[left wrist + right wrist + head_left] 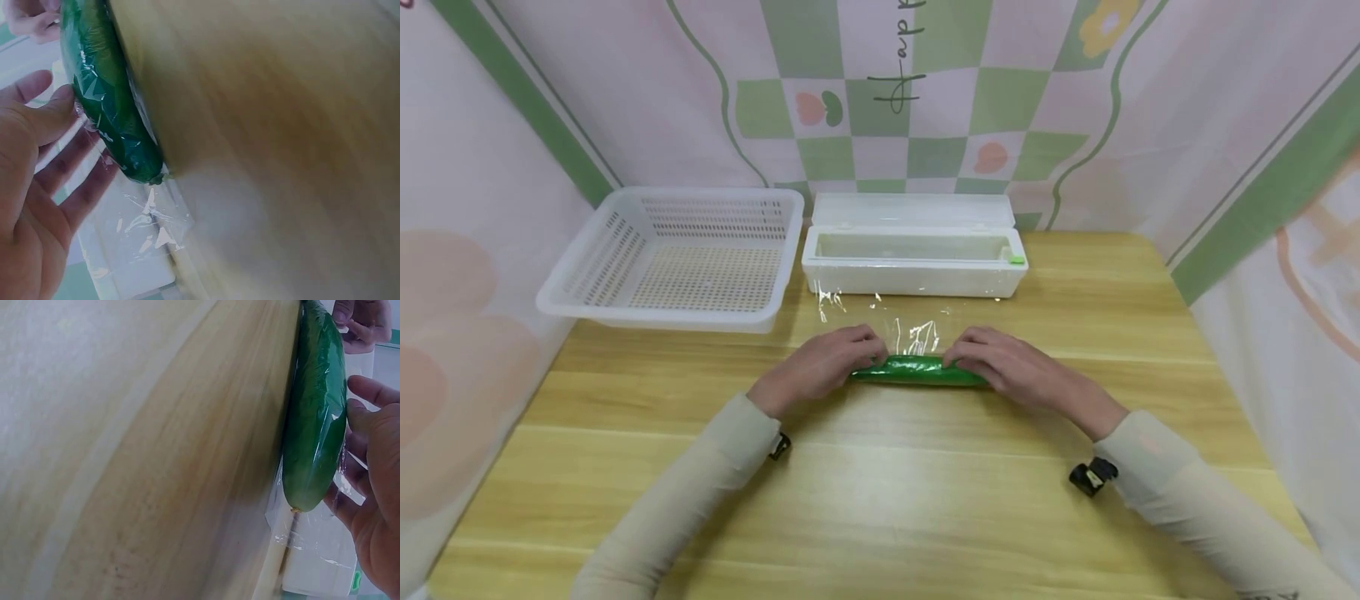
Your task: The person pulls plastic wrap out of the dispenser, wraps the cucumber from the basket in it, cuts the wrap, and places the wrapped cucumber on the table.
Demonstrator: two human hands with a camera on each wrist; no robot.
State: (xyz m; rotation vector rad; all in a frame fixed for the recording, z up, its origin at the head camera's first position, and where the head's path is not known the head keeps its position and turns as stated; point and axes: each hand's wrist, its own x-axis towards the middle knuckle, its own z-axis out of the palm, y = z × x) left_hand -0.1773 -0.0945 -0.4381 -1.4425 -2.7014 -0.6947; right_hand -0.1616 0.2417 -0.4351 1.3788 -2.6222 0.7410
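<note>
A green cucumber point(917, 371) lies crosswise on the table, wrapped in shiny clear plastic wrap point(917, 333) that stretches back to a white wrap box. My left hand point(842, 358) holds the cucumber near its left end, fingers bent over it. At the other end my right hand point(1011, 367) holds it the same way. In the left wrist view, the left thumb point(53, 115) rests against the wrapped cucumber point(112, 106), and loose film sticks out past its tip. The right wrist view has the right fingertips along the side of the cucumber point(315, 419).
The white wrap box point(913, 279) stands behind the hands with its lid raised and a green tab point(1017, 260) at its right corner. To its left is a white perforated basket point(730, 317). A patterned cloth point(880, 158) hangs behind the wooden table point(880, 500).
</note>
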